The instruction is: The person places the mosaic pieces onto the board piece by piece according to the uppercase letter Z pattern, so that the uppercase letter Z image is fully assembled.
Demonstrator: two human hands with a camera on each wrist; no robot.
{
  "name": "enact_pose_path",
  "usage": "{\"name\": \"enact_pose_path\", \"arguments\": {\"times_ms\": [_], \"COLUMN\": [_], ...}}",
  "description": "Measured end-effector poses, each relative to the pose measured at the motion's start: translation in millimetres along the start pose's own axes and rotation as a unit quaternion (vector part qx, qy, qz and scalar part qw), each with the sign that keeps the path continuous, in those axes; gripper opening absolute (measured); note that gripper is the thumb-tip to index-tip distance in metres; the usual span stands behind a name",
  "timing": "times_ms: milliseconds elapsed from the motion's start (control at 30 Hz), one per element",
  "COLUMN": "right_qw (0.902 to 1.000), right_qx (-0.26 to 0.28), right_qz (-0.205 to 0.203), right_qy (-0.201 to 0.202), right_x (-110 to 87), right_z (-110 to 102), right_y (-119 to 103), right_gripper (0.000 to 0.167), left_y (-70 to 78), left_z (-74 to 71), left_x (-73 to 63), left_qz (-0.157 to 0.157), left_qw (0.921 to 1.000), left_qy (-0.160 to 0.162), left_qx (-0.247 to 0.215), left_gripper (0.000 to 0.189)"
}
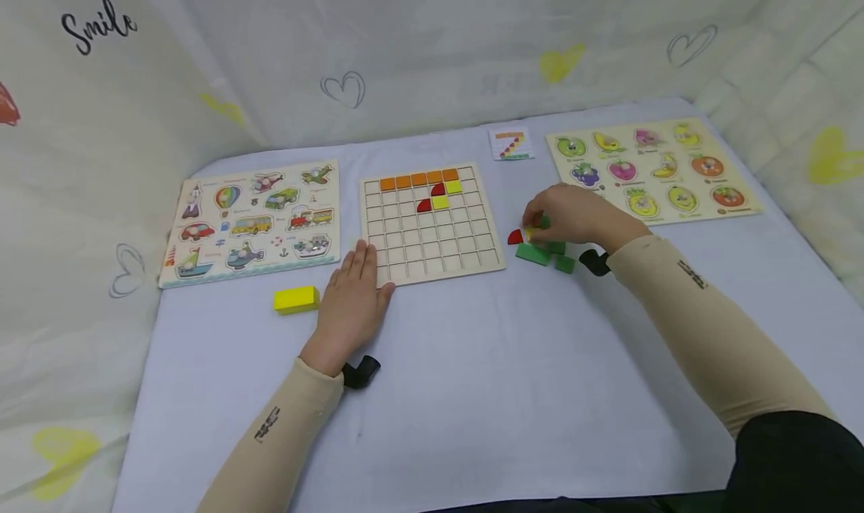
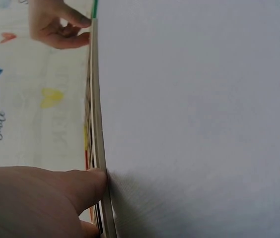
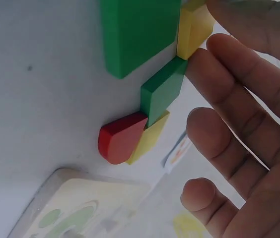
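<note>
Grid board (image 1: 442, 237), left hand (image 1: 349, 307) flat, touching edge

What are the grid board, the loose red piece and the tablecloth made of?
Grid board: probably matte wood, by its pale tan face and edge. Red piece: painted wood or plastic, smooth; even colour, no grain showing. Tablecloth: likely matte fabric, from its fine texture.
</note>
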State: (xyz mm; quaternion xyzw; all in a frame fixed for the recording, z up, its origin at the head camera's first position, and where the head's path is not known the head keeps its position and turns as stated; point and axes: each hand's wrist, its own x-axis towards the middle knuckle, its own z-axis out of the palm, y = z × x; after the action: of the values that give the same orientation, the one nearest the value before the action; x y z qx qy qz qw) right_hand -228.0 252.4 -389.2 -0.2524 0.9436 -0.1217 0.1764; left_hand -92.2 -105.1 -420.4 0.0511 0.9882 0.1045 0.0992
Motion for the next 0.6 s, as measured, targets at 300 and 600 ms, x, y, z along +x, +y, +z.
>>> {"name": "enact_pose_path", "arguments": {"times_ms": [300, 600], "right_qw": [0.9997, 0.9976], "right_qx": [-0.018, -0.007], "right_qz": [0.011, -0.006], "right_qy": [0.010, 0.068], "right_x": [-8.9, 1.1], "right_z": [3, 6], "right_y": [-2, -11], "right_gripper": [0.024, 0.026], "left_y": [0.3, -0.1], "left_z": [1.6, 1.6], "left_x": [-0.1, 0.4], "left_qz": [0.000, -0.001], "left_qw": [1.0000, 1.0000], "left_qy": [-0.003, 0.002], "left_qx": [0.004, 0.005], "left_gripper": [0.078, 0.078]}}
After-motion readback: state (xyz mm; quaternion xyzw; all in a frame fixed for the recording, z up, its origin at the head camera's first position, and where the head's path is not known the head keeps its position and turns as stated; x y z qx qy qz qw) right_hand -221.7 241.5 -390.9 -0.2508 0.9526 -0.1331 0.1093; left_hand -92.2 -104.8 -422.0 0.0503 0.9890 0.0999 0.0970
